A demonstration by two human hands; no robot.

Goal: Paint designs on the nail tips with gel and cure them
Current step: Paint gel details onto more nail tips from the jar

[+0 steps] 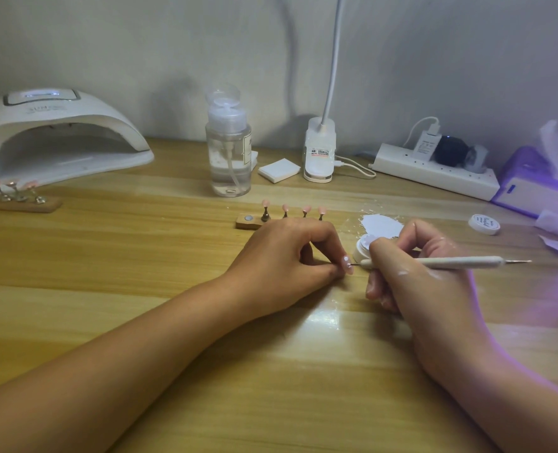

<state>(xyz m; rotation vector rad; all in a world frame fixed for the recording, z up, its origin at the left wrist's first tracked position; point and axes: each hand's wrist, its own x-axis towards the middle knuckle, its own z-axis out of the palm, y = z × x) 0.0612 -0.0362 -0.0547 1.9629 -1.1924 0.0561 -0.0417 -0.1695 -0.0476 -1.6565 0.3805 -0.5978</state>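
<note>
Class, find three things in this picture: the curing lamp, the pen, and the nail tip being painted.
curing lamp (91, 109): head view, on its white dome.
pen (450, 261): head view, on the middle of the shaft.
nail tip (347, 264): head view, on its pink face.

On the table (140, 256), the curing lamp (58, 135) sits upper left with a nail stand (16, 199) before it. The pump bottle (228, 152), clip lamp (319, 152) and power strip (434, 171) line the back rightward. At centre, a second stand (290, 217) lies behind the left hand (287, 256), whose nail tip (347, 264) meets the right hand's (428, 289) dotting tool (447, 262).
</note>
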